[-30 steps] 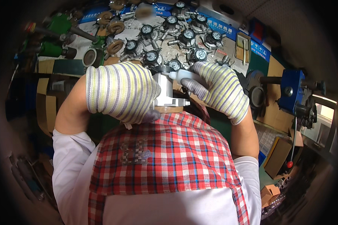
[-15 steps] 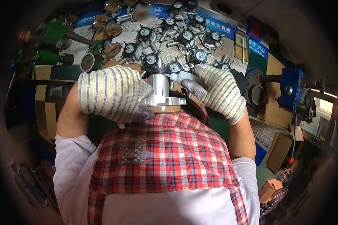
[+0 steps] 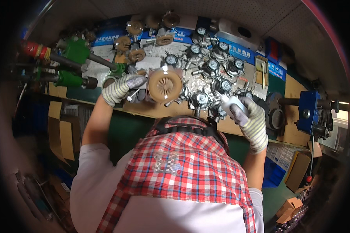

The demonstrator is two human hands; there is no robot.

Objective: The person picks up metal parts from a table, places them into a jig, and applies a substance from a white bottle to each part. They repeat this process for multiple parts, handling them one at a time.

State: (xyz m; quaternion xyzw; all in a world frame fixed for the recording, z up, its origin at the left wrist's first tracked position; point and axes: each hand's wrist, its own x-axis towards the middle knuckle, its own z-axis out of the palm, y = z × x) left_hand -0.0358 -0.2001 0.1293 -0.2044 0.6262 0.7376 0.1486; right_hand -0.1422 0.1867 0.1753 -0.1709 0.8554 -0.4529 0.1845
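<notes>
My left hand (image 3: 126,89), in a striped knit glove, grips the side of a metal part by its stub. The round, glossy brown face (image 3: 165,84) of that part is turned up toward me, with a pleated pattern at its middle. My gloved right hand (image 3: 252,120) is closed round a small white squeeze bottle (image 3: 234,104), whose nozzle points up and left. Below that nozzle and around it stand several metal assemblies with dial-like round tops (image 3: 201,99). The bottle is apart from the brown-faced part.
More brown-faced parts (image 3: 136,54) sit at the bench's far left. Green clamping fixtures (image 3: 76,54) stand at left, a blue hand press (image 3: 308,110) at right. A shallow tray with a thin tool (image 3: 261,72) lies at the right rear. Cardboard boxes (image 3: 289,209) are low at right.
The metal part has been raised away from my body and turned, so its brown face now shows. My right hand and bottle have drawn away to the right. The view has shifted too.
</notes>
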